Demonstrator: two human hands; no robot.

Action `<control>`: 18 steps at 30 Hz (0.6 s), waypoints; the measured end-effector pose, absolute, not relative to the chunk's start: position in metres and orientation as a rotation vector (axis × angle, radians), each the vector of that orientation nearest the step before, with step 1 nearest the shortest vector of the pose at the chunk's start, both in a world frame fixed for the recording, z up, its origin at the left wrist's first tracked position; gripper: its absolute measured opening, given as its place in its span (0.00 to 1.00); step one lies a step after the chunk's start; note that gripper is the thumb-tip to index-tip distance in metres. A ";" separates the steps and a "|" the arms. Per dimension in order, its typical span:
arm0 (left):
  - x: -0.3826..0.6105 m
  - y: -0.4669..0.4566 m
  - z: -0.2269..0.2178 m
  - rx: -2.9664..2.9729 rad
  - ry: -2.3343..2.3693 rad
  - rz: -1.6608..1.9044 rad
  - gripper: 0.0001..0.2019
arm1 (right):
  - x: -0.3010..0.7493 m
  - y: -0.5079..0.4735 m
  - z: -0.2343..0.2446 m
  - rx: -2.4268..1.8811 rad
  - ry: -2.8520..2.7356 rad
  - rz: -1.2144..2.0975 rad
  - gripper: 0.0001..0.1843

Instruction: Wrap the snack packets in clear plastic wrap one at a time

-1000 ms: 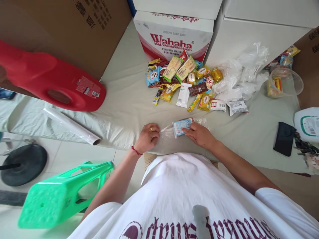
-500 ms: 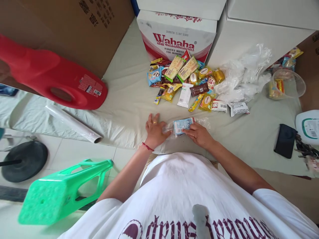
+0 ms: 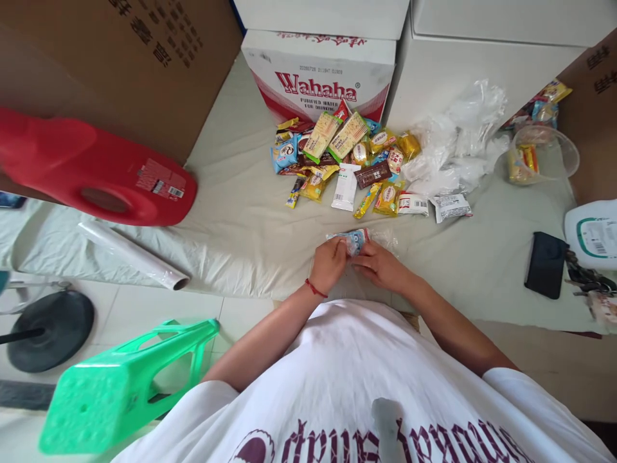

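Note:
A small light-blue snack packet (image 3: 355, 240) lies inside a clear plastic bag (image 3: 384, 240) near the table's front edge. My left hand (image 3: 330, 262), with a red string bracelet at its wrist, is closed on the left end of the bagged packet. The fingers of my right hand (image 3: 380, 262) are closed on its right side, and they hide part of the bag. Beyond both hands lies a pile of wrapped snacks (image 3: 344, 180), with biscuit packs on top and yellow, brown and white wrappers around them.
Crumpled clear bags (image 3: 448, 154) lie right of the pile, beside a clear plastic tub (image 3: 544, 154). A red jug (image 3: 110, 173) and a plastic-film roll (image 3: 135, 256) are on the left. A phone (image 3: 545, 265) lies on the right. A green stool (image 3: 130, 386) stands below left.
My left hand has come in from lying spread on the cloth and now grips the bag's left end. The packet has tilted and is more covered by my fingers. The view has shifted slightly.

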State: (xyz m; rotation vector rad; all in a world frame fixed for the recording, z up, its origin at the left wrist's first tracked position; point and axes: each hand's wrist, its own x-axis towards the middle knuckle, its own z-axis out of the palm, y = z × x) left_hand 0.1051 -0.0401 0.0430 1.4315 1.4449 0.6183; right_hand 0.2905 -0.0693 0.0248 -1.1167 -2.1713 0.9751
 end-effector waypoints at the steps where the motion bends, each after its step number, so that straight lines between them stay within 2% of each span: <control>1: 0.107 -0.041 0.042 1.566 1.489 0.587 0.14 | 0.298 -0.071 0.027 -1.151 -2.098 0.977 0.16; 6: 0.108 -0.045 0.044 1.846 1.740 0.358 0.12 | 0.331 -0.069 0.018 -1.909 -1.663 0.424 0.24; 8: 0.108 -0.043 0.043 1.839 1.848 0.375 0.16 | 0.332 -0.066 0.012 -2.060 -1.730 0.397 0.24; 11: 0.108 -0.038 0.040 1.790 1.986 0.380 0.28 | 0.321 -0.068 0.012 -2.027 -1.780 0.452 0.10; 13: 0.108 -0.036 0.038 1.776 1.980 0.349 0.26 | 0.307 -0.073 0.019 -1.925 -1.730 0.475 0.07; 18: 0.109 -0.034 0.035 1.778 1.832 0.367 0.20 | 0.271 -0.084 0.026 -1.753 -1.744 0.663 0.07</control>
